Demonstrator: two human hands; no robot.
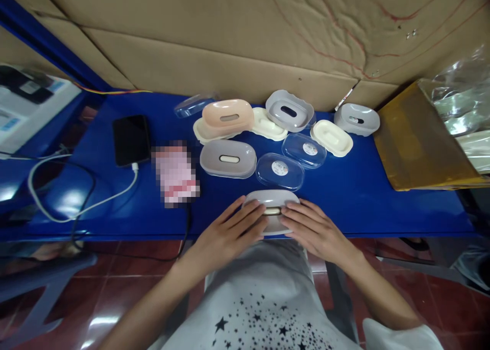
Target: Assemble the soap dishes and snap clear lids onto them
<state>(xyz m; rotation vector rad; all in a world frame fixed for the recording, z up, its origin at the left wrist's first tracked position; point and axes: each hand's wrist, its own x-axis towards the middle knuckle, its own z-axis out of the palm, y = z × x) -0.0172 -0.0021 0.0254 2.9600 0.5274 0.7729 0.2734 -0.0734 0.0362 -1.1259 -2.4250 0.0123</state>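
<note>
A grey oval soap dish (pixel 273 227) lies at the table's front edge, close to my body. A cream insert (pixel 272 211) shows in its middle slot. My left hand (pixel 235 232) grips the dish's left end, its fingers stretched over the top. My right hand (pixel 316 227) holds the right end in the same way. Both thumbs are hidden. Just beyond the hands lies a clear oval lid (pixel 280 179) with a round white sticker. Another grey soap dish (pixel 227 167), also with a cream piece in its slot, sits to its left.
Behind are a peach dish (pixel 228 107), cream trays (pixel 331 138), grey dishes (pixel 290 120) and another clear lid (pixel 302 158). At the left lie a phone (pixel 132 141) with a white cable (pixel 82 213) and a blurred pink pack (pixel 175 174). A cardboard box (pixel 424 141) stands right.
</note>
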